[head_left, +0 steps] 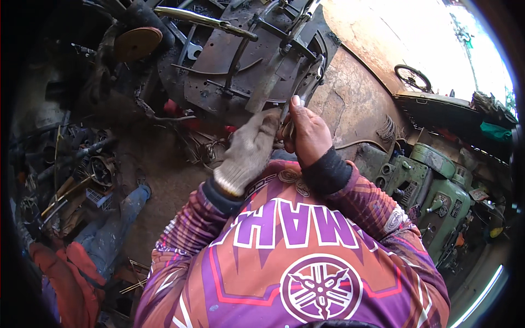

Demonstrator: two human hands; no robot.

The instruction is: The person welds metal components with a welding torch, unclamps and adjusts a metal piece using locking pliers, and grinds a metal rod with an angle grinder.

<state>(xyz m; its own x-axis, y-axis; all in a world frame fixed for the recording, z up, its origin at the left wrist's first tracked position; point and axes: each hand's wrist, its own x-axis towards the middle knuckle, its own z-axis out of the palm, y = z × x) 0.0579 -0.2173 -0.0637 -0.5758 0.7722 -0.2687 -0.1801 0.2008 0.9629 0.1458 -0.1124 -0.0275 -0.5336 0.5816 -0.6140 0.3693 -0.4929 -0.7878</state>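
My left hand (249,150) wears a pale knitted glove. Its fingers are curled beside the lower end of a flat metal bar (269,82), and what they grip is hidden. Close against it, my bare right hand (309,134) is closed around the near end of a curved metal tube (313,79), with the thumb pressed along it. That tube reaches up toward a dark steel plate (210,90) carrying curved rods and upright stops. A shiny, brass-coloured tube (210,21) lies across the plate's far side, and an open-ended wrench (193,51) rests near its left.
Left of the plate stands a round brown disc (138,44). Scrap metal and rods (71,180) are heaped at the left, where another person's jeans-clad leg (117,227) shows. A green machine (440,202) stands at the right; a small wheel (413,78) lies farther off.
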